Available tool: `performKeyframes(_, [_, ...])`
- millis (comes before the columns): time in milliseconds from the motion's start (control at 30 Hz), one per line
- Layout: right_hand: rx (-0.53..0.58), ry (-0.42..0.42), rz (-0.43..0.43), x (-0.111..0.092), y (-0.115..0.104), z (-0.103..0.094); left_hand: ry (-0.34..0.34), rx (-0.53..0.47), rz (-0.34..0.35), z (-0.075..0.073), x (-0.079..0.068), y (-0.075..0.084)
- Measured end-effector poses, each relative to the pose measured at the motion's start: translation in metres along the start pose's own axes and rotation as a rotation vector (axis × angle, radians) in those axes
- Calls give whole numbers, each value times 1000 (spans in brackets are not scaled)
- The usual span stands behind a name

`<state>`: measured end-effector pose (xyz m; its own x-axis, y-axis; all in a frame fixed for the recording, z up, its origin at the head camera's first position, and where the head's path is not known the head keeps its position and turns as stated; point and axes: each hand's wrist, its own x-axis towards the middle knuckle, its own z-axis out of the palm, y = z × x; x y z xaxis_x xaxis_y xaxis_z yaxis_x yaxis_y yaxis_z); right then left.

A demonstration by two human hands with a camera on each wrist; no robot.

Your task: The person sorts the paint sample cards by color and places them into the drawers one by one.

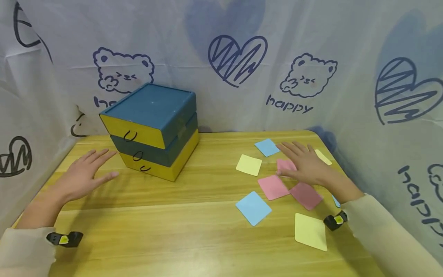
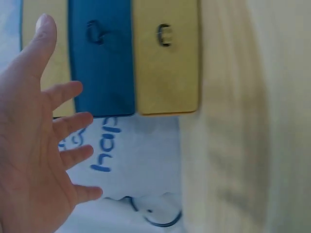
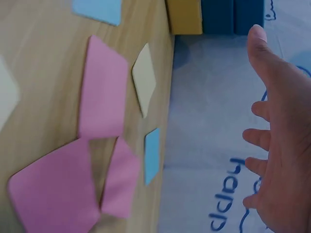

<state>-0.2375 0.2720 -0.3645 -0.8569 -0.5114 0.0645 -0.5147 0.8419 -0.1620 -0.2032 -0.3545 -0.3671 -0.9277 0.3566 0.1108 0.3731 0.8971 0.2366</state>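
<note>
My left hand (image 1: 83, 175) hovers over the table's left side with fingers spread, holding nothing. Just right of it stands a stack of blue and yellow drawers (image 1: 149, 105) with small dark loop pulls; the left wrist view shows the drawer fronts (image 2: 102, 63) beyond my fingers. My right hand (image 1: 306, 163) is held above scattered square paper notes, its fingers extended and nothing in them. Beneath and around it lie pink notes (image 1: 273, 187), blue notes (image 1: 253, 208) and yellow notes (image 1: 249, 165). One pink note (image 1: 285, 164) is partly hidden by that hand.
The wooden table (image 1: 155, 234) backs onto a white curtain (image 1: 238, 107) printed with bears and hearts, which also hangs at both sides. A yellow note (image 1: 310, 231) lies nearer the front right. A black band with a camera (image 1: 65, 239) sits at each wrist.
</note>
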Motion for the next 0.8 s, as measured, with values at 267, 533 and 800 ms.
performKeyframes(267, [-20, 43, -122, 39, -35, -26, 167, -48, 98, -40, 8, -1])
performKeyframes(533, [-8, 74, -192, 87, -79, -44, 271, -105, 103, -75, 33, 2])
performKeyframes(800, [65, 65, -237, 135, -121, -51, 128, -129, 37, -92, 66, 0])
